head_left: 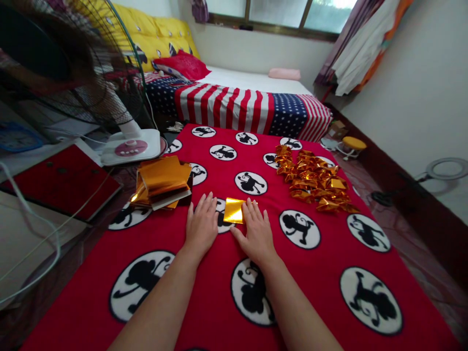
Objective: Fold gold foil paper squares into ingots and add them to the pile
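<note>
A small gold foil square (233,210) lies flat on the red cloth with monkey prints (215,183). My right hand (256,231) rests palm down, its fingertips on the right edge of the square and its fingers stretched out. Just left of the square, my left hand (203,222) lies flat on the cloth, fingers extended, holding nothing. A stack of gold foil sheets (164,178) sits beyond and to the left of my left hand. Several folded gold foil pieces (314,180) are gathered in rows at the right.
An electric fan (130,146) stands at the left beside a dark red panel (62,178) and a white cable (54,248). Behind the cloth is a bed with a striped cover (226,105). A yellow-topped stool (354,143) and a ring-shaped object (446,168) are at the right.
</note>
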Demonstrator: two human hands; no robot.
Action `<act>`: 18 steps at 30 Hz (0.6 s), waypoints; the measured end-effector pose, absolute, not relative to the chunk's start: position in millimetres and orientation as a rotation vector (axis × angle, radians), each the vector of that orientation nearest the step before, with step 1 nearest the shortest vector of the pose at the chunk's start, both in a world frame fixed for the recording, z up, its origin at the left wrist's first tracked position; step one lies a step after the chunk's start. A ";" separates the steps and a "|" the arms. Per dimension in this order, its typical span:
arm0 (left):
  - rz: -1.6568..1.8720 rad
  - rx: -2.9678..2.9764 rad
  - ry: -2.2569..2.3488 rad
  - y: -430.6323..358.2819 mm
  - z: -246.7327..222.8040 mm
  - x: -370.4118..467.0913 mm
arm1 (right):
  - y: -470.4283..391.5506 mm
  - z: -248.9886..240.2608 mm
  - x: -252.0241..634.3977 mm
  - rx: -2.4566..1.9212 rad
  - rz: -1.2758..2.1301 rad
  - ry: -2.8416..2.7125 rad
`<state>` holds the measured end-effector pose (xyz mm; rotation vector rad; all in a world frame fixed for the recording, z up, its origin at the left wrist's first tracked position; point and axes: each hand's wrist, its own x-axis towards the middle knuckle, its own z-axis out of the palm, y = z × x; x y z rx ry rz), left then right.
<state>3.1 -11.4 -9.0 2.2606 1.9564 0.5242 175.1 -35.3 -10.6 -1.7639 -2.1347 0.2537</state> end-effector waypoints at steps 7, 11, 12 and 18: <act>0.796 2.172 1.803 -4.6 -12.9 -3.5 | -31.3 -18.8 188.0 -1.474 0.379 -1.911; 0.991 2.074 1.670 -0.4 -15.3 -1.3 | -30.0 -14.7 189.4 -1.318 0.490 -1.578; 1.045 2.035 1.619 0.2 -15.5 -0.3 | -30.5 -12.6 188.7 -1.293 0.533 -1.497; 1.203 1.646 1.269 -5.5 -9.9 6.7 | -35.3 -4.4 181.3 -1.265 0.838 -1.140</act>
